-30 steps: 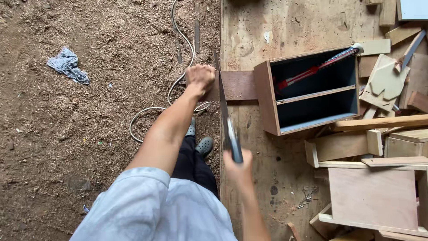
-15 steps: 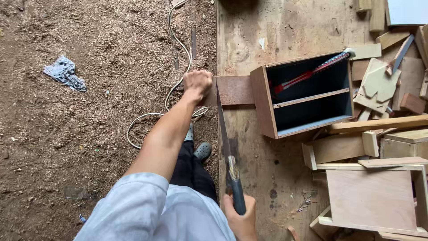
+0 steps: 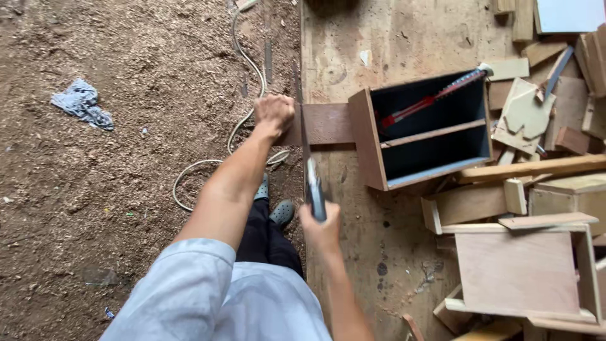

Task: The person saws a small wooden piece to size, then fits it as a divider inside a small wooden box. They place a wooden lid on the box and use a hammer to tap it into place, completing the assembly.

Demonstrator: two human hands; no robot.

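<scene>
Sawdust covers the dirt floor point(image 3: 95, 208) on the left, and a worn plywood workbench point(image 3: 404, 38) fills the right, its left edge running straight up the middle of the view. On that left edge lies a flat brown board point(image 3: 328, 123), its long axis across the bench, one end jutting out over the floor and the other butting against an open wooden box point(image 3: 429, 129). The left hand point(image 3: 274, 113) is clenched down on the overhanging end, pinning it. The right hand point(image 3: 322, 228) is wrapped tight around the dark handle of a handsaw point(image 3: 310, 173); the thin blade points straight away from the person, along the bench edge, and crosses the board at right angles just beside the left hand.

The box stands on its side, pale raw wood outside and dark blue inside, with one shelf splitting it into two compartments. A red-handled tool point(image 3: 435, 98) leans diagonally across the upper compartment. Rough offcuts point(image 3: 524, 113) and a pale plywood frame point(image 3: 517, 271) crowd the bench's right side. A long pale stick point(image 3: 536, 167) lies across the bench below the box.

Down on the floor, a pale cable point(image 3: 243, 57) loops past the left arm, a crumpled blue-grey rag point(image 3: 82, 102) lies well apart to the left, and grey clogs point(image 3: 281, 211) show under the bench edge.
</scene>
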